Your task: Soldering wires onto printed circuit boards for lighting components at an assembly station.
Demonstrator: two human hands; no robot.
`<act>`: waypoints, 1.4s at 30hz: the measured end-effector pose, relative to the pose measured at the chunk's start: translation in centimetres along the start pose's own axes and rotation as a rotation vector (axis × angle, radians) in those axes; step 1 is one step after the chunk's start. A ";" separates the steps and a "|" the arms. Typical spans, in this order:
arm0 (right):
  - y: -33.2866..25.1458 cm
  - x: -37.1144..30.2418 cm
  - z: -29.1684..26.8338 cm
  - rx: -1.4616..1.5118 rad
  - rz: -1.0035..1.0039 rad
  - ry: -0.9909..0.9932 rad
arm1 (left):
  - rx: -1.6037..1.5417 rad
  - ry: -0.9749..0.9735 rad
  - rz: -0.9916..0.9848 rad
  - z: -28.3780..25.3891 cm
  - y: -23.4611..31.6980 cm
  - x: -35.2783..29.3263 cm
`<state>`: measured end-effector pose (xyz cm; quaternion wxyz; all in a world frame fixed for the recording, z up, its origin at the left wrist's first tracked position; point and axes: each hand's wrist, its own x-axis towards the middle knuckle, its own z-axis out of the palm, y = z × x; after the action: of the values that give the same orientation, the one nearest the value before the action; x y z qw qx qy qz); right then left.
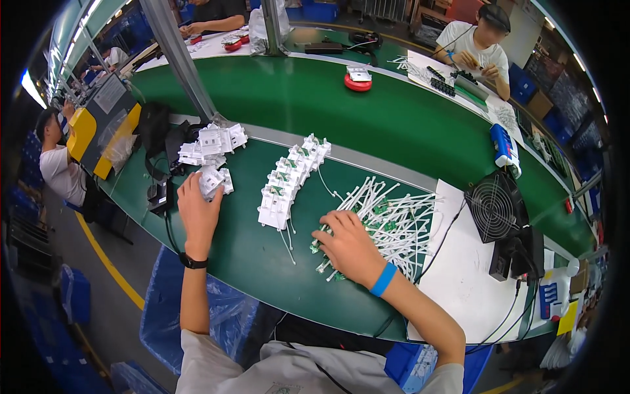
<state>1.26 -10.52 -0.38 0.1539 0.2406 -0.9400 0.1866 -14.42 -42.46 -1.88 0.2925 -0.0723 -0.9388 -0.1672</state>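
My left hand (199,209) is closed around a white plastic housing (211,178) at the near end of a heap of similar housings (213,146). Over the left part of a pile of small green circuit boards with white wires (394,226), my right hand (351,248) has its fingers bent, a bit of green board showing at the tips. What those fingers pinch is partly hidden. Between my hands, a slanting row of white housings (292,177) lies on the green table; several hold green boards, and thin white wires hang from the row.
A white sheet (453,269) lies right of the pile, with a black fan (495,205) at its far edge. Black cables cross the right side. Beyond the metal rail runs a green conveyor belt (275,98), carrying a red round thing (357,80). Co-workers sit beyond.
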 end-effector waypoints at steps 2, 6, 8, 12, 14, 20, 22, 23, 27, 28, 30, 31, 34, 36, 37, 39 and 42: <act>-0.1 0.1 0.3 0.005 -0.010 0.007 | -0.028 0.013 0.013 -0.2 -0.4 0.0; 0.0 0.0 -0.2 0.086 -0.014 0.103 | -0.083 0.052 0.042 -0.1 -0.3 0.2; -0.4 0.4 -1.4 0.130 -0.009 0.238 | -0.111 0.048 0.022 -0.1 -0.4 0.2; -0.9 0.7 -3.1 0.274 0.109 0.522 | -0.175 0.135 -0.027 0.3 -0.8 0.6; -0.9 0.7 -4.1 0.320 0.156 0.600 | -0.226 0.108 -0.107 0.0 -0.9 1.2; -0.3 -0.7 -6.0 0.449 0.169 0.879 | -0.586 0.288 -0.200 -0.2 -0.6 2.3; -0.2 -1.3 -6.9 0.511 0.220 0.912 | -0.843 0.308 -0.266 0.1 -0.6 2.2; -0.5 -1.4 -7.5 0.502 0.274 0.910 | -0.968 0.323 -0.297 -0.3 -0.1 2.3; -0.7 -1.7 -9.4 0.377 0.369 0.855 | -1.618 0.046 -0.514 -2.4 3.4 1.9; -1.1 -1.5 -10.0 0.394 0.415 0.816 | -1.681 -0.145 -0.560 -2.8 5.4 1.1; -1.9 -0.9 -10.5 0.428 0.458 0.733 | -1.934 -0.488 -0.711 -2.9 7.7 -0.4; -2.1 -0.7 -10.3 0.510 0.481 0.700 | -2.037 -0.639 -0.815 -3.1 9.4 -1.0; -1.8 -1.0 -9.7 0.797 0.535 0.606 | -2.173 -0.962 -1.030 -4.1 14.7 -3.3; -1.8 -1.1 -9.4 0.953 0.568 0.535 | -2.566 -1.299 -1.225 -4.3 16.0 -5.0; -1.9 -1.5 -9.4 0.982 0.592 0.503 | -2.645 -1.446 -1.263 -4.2 17.1 -5.8; -2.2 -2.1 -9.6 1.011 0.630 0.434 | -2.612 -1.560 -1.274 -4.4 19.1 -6.9; -3.4 -2.7 -10.8 1.123 0.602 0.399 | -2.751 -1.682 -1.205 -3.6 21.2 -8.3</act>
<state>7.38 -7.63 9.10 0.1175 -0.0277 -0.6798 0.7234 -0.76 -24.30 1.89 0.6123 -0.0240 -0.1066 0.7831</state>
